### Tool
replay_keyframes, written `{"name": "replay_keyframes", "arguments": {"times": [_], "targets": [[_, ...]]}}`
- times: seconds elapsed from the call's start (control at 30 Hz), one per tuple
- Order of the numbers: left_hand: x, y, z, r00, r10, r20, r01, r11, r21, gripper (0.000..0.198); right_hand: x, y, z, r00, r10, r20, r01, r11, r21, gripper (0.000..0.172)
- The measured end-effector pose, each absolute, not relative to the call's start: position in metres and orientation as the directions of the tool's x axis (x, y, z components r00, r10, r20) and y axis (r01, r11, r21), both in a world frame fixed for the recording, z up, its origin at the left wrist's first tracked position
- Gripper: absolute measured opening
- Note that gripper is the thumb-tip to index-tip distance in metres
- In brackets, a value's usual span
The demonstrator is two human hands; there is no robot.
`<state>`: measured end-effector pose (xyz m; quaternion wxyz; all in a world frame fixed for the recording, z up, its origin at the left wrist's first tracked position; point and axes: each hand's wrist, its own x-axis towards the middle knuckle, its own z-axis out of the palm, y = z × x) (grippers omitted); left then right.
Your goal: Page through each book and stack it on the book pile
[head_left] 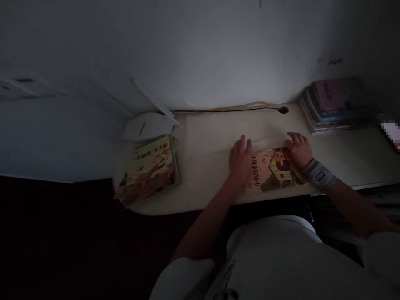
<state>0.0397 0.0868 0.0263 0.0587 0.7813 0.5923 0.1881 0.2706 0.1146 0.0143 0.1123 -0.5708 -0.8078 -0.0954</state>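
A picture book with an orange cover lies on the desk before me, its title running sideways; the cover shows a yellow house. At its left edge rests my left hand, open, fingers pointing away from me and a little apart. My right hand is at the book's far right corner. Its thumb and forefinger are apart and its fingers bend loosely, with no firm grip visible. A grey band is on that wrist. To the left, another picture book with a yellow-green cover tops a small, uneven stack.
Behind the left stack is a white device with antennas, probably a router. Cables run along the wall to a hole in the desk. A taller stack of books stands back right. A blurred-out object sits at the right edge.
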Motion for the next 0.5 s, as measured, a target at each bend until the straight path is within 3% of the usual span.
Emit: {"name": "replay_keyframes", "arguments": {"times": [0.1, 0.17, 0.27, 0.37, 0.43, 0.5], "targets": [[0.072, 0.067, 0.019, 0.460, 0.877, 0.139, 0.847, -0.480, 0.230, 0.047, 0.270, 0.115, 0.022, -0.397, 0.909, 0.128, 0.916, 0.384, 0.117, 0.025], [0.090, 0.058, 0.012, 0.532, 0.837, 0.128, 0.819, -0.547, 0.173, 0.059, 0.269, 0.114, 0.024, -0.378, 0.920, 0.104, 0.923, 0.365, 0.123, 0.025], [0.101, 0.051, 0.004, 0.542, 0.829, 0.139, 0.825, -0.557, 0.101, 0.071, 0.256, 0.105, 0.024, -0.383, 0.911, 0.153, 0.923, 0.383, 0.029, 0.029], [0.100, 0.053, 0.001, 0.566, 0.817, 0.114, 0.815, -0.575, 0.070, 0.070, 0.237, 0.091, 0.020, -0.549, 0.818, 0.172, 0.813, 0.570, -0.120, 0.046], [0.095, 0.056, 0.001, 0.585, 0.806, 0.093, 0.803, -0.591, 0.078, 0.071, 0.234, 0.087, 0.014, -0.655, 0.742, 0.142, 0.724, 0.670, -0.163, 0.059], [0.083, 0.061, 0.002, 0.568, 0.820, 0.073, 0.814, -0.573, 0.099, 0.074, 0.245, 0.088, 0.007, -0.663, 0.741, 0.109, 0.724, 0.671, -0.161, 0.066]]}}
